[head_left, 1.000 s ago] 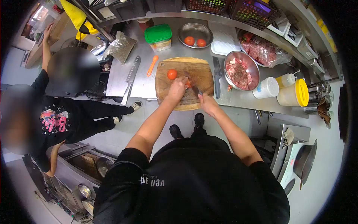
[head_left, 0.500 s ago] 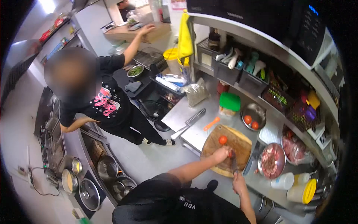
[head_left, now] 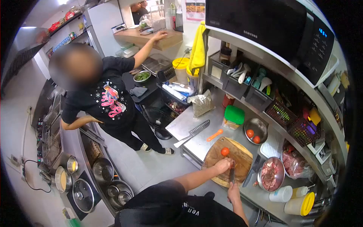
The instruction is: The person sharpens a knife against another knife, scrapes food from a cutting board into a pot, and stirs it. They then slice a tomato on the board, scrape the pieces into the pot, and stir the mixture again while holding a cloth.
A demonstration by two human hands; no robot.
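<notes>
A round wooden cutting board [head_left: 242,153] lies on the steel counter, with a whole tomato [head_left: 225,151] on it. My left hand [head_left: 224,165] is closed on a small red piece, seemingly tomato, at the board's near part. My right hand [head_left: 233,192] grips the handle of a knife [head_left: 231,174], whose blade points away from me over the board beside my left fingers. Two more tomatoes [head_left: 250,133] sit in a metal bowl [head_left: 261,126] beyond the board.
Right of the board are a second knife [head_left: 252,171], a bowl of meat [head_left: 270,176] and a yellow-lidded tub [head_left: 307,204]. A serrated knife [head_left: 196,130] and orange peeler [head_left: 214,135] lie left. A co-worker [head_left: 109,94] stands across the aisle; a shelf with a microwave [head_left: 261,34] overhangs the counter.
The view has shifted slightly. My hands remain at the board, and the knife blade lies a little differently beside my left fingers. The co-worker keeps one arm stretched out.
</notes>
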